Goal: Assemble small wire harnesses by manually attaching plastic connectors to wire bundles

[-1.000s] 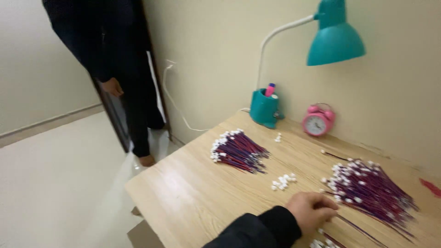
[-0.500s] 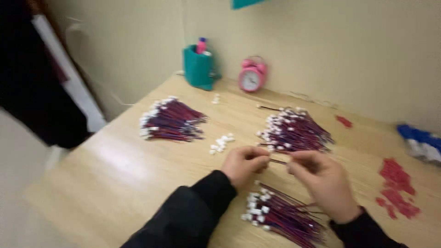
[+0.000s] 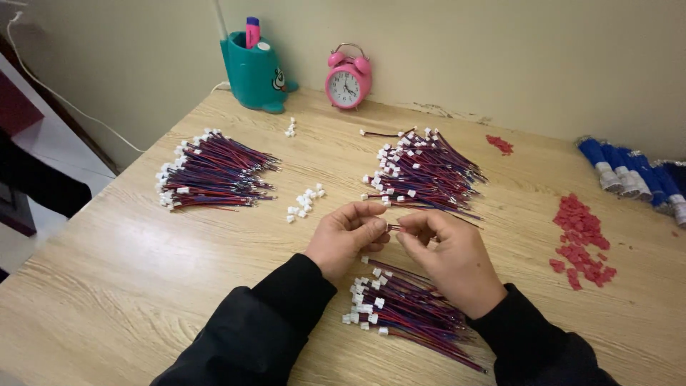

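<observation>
My left hand (image 3: 348, 236) and my right hand (image 3: 449, 256) meet over the middle of the wooden table (image 3: 143, 264). Between their fingertips they pinch a thin red and blue wire (image 3: 394, 228) at its end. Just below my wrists lies a bundle of red-blue wires with white connectors (image 3: 400, 309). A bigger pile of the same wires (image 3: 421, 171) lies just beyond my hands. A third pile (image 3: 211, 179) rests at the left. A few loose white connectors (image 3: 304, 203) sit left of my left hand.
A pink alarm clock (image 3: 348, 78) and a teal pen holder (image 3: 256, 70) stand by the back wall. Small red pieces (image 3: 582, 239) are heaped at the right, with blue-capped cylinders (image 3: 629, 175) behind them. The table's left edge drops to the floor.
The view swung from the room and a standing person down to the table. My right hand joined the left, and both now pinch one wire.
</observation>
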